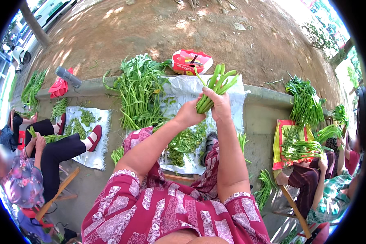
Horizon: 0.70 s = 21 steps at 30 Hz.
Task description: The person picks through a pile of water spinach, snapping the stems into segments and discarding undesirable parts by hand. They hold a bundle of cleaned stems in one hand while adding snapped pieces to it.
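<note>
A bundle of green leafy-vegetable stems (221, 80) is held up in front of me between both hands, its thick cut ends pointing up and to the right. My left hand (189, 112) wraps the bundle's lower left side. Across its right side, my right hand (218, 102) grips with the thumb over the stems. Below them, a white woven plastic sheet (236, 91) lies on the ground with loose torn leaves (186, 141) scattered on it. To the left of my hands rests a large heap of long-stemmed greens (140, 94), partly on the sheet.
A red-and-white bag (191, 62) sits beyond the concrete curb (263, 97). At left, a seated person (21, 186) holds stems over another white sheet (102, 143). Seated people at right handle greens (302, 150) near a red-and-yellow sack (279, 146). A grey pipe (68, 77) stands by the curb.
</note>
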{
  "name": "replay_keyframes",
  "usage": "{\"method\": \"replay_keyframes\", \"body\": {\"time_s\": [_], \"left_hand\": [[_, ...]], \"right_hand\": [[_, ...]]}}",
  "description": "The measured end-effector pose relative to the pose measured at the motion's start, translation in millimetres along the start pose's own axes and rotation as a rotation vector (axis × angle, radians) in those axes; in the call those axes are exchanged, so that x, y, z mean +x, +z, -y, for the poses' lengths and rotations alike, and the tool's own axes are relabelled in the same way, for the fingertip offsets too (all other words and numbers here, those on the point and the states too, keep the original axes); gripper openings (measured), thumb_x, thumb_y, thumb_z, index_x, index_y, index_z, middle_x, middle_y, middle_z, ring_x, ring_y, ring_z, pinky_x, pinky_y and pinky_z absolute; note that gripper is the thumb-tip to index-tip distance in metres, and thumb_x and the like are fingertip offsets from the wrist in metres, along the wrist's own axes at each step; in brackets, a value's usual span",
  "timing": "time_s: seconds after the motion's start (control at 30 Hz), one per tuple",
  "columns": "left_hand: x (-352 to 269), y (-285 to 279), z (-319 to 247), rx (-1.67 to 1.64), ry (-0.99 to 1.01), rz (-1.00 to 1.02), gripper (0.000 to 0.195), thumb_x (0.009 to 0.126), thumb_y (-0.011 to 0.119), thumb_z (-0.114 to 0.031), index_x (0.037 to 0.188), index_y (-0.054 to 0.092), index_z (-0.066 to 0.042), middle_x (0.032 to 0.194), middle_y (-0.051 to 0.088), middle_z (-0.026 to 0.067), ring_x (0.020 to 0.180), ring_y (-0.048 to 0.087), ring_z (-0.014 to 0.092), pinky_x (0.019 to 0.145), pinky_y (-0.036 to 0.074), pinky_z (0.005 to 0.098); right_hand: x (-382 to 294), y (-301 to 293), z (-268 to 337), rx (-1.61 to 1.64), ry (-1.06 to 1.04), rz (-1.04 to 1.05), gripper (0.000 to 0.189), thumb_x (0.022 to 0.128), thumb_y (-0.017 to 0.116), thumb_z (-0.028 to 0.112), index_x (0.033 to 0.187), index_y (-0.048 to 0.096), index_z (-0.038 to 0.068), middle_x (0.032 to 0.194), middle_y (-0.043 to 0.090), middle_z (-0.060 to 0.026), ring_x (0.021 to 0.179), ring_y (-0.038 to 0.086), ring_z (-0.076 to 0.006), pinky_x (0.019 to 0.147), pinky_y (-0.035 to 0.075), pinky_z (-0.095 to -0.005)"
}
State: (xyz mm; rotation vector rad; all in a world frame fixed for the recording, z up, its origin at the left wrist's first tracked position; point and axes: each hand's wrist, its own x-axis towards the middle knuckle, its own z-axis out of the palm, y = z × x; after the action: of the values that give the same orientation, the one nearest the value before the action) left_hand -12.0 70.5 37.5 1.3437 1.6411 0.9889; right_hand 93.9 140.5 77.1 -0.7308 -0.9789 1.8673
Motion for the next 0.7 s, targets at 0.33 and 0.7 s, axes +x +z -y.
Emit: {"method": "replay_keyframes", "body": {"time_s": [0.33,0.7], "left_hand": [[-4,-15,-7,-0.028,0.092,0.122,0.057,0.064,0.072,-0.022,0.114,0.051,-0.005,0.095,0.061,0.0157,0.089,0.059,0.031,0.078,0.047,0.0379],[8,-57,-2,-0.657,0.121,0.092,0.029,0.088,0.057,-0.017,0.112,0.056,0.0,0.097,0.062,0.0059,0.084,0.057,0.009,0.072,0.047,0.0239]], "right_hand": [[8,-2,1,0.123,-0.004,0.174,0.049,0.069,0.055,0.004,0.117,0.045,-0.005,0.075,0.051,-0.0076,0.067,0.053,-0.0189,0.062,0.047,-0.032],[4,-5,0,0.188,0.112,0.306,0.048,0.064,0.054,0.007,0.109,0.046,-0.008,0.07,0.053,-0.0107,0.06,0.052,-0.0194,0.058,0.046,-0.0318]]}}
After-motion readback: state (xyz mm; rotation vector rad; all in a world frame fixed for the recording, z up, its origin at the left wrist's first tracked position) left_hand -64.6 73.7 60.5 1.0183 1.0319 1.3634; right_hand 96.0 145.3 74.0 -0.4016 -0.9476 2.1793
